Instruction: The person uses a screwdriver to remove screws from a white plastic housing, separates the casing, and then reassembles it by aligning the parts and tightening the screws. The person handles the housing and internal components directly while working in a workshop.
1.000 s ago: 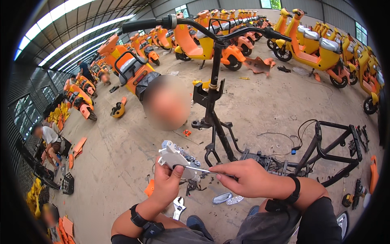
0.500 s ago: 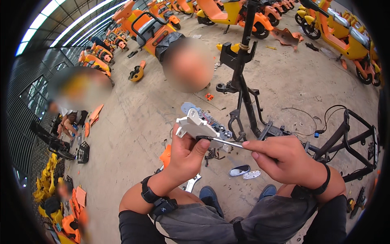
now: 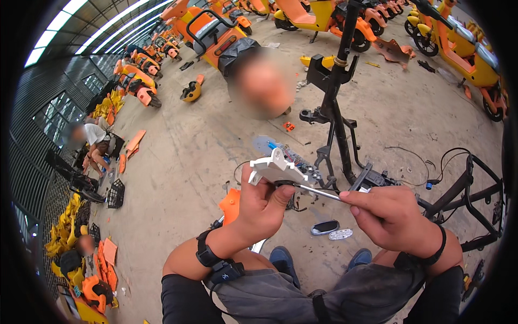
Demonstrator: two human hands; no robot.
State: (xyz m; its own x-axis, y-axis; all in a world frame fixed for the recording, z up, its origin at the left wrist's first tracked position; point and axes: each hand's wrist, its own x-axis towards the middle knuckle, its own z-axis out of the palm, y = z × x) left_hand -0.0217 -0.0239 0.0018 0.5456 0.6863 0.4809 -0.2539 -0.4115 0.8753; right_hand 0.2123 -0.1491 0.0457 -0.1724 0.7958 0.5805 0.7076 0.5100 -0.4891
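Between the thumb and fingers of my left hand [image 3: 259,211] is a white moulded housing [image 3: 278,168] with raised lugs, held tilted above the floor. A dark round part on its near side sits by my left thumb. My right hand [image 3: 393,215] is closed around a screwdriver [image 3: 321,193], index finger stretched along its thin metal shaft. The handle is hidden in my palm. The shaft's tip meets the housing beside the dark part; exactly where it touches I cannot make out.
A black scooter frame [image 3: 335,116] stands ahead, with more black tubing [image 3: 468,200] at right. Beyond my hands lies a grey-blue part with wiring [image 3: 294,156]. Two small oval pieces [image 3: 340,234] lie near my shoes. A person [image 3: 97,141] sits at left; orange and yellow scooters [image 3: 218,46] stand behind.
The view has swung slightly left, so the surroundings sit further right in it. My hands keep nearly the same grip on the housing and the screwdriver.
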